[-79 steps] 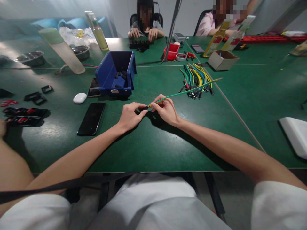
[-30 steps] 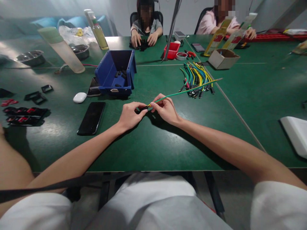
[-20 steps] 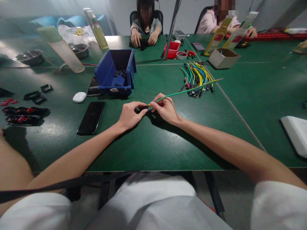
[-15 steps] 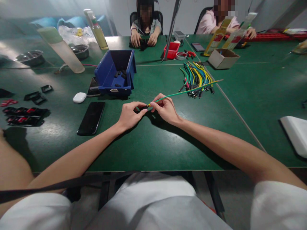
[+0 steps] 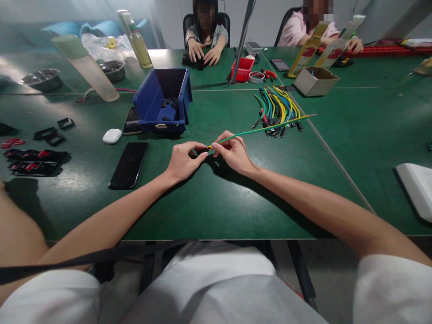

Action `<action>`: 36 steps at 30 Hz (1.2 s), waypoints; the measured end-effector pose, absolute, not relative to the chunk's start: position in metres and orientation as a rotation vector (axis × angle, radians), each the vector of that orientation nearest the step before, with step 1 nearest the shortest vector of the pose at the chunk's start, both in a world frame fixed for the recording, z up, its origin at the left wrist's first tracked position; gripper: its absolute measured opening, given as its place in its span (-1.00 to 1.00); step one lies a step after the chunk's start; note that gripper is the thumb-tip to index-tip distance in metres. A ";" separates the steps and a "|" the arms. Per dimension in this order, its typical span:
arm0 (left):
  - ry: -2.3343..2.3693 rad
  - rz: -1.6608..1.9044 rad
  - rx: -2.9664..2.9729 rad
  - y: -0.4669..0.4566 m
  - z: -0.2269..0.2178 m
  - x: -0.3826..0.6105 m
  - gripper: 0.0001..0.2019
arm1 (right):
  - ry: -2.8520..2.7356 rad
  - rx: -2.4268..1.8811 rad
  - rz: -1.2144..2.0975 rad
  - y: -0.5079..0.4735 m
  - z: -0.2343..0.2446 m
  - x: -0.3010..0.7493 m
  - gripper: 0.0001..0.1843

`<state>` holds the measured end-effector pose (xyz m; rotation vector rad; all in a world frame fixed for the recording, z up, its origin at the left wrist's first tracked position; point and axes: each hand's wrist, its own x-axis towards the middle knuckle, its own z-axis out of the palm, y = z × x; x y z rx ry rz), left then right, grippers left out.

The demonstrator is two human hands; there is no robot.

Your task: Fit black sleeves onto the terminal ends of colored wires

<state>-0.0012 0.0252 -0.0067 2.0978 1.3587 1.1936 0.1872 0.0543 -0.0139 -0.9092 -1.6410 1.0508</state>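
Over the green table, my left hand (image 5: 185, 158) pinches a small black connector (image 5: 203, 150) between thumb and fingers. My right hand (image 5: 233, 152) is closed on a green-and-yellow wire (image 5: 256, 130) close to its left end, where it meets the connector. From my right fingers the wire's free end stretches off to the right. Fingers partly cover the joint, so how deep the wire sits in the connector cannot be made out. Behind that free end lies a bundle of green, yellow and blue wires (image 5: 278, 108) with dark ends. A blue bin (image 5: 162, 123) with small black pieces stands beyond my left hand.
Left of my hands lie a black phone (image 5: 128, 165), a white earbud case (image 5: 112, 136) and black-and-red parts (image 5: 35, 163). A cardboard box (image 5: 315, 82), a red container (image 5: 242, 69) and bottles stand farther back. Two people sit across the table.
My hands, the connector and the wire hold almost the same place. Across the table, one person's hands have shifted and their fingers are more spread.
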 end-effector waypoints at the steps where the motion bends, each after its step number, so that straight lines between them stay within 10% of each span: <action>1: 1.361 1.195 2.097 0.025 -0.007 -0.001 -0.84 | -1.642 -0.912 1.053 0.054 -0.014 0.187 -0.70; 36: 1.349 1.130 2.073 0.025 -0.004 -0.002 -0.80 | -1.717 -0.962 0.948 0.052 -0.009 0.189 -0.67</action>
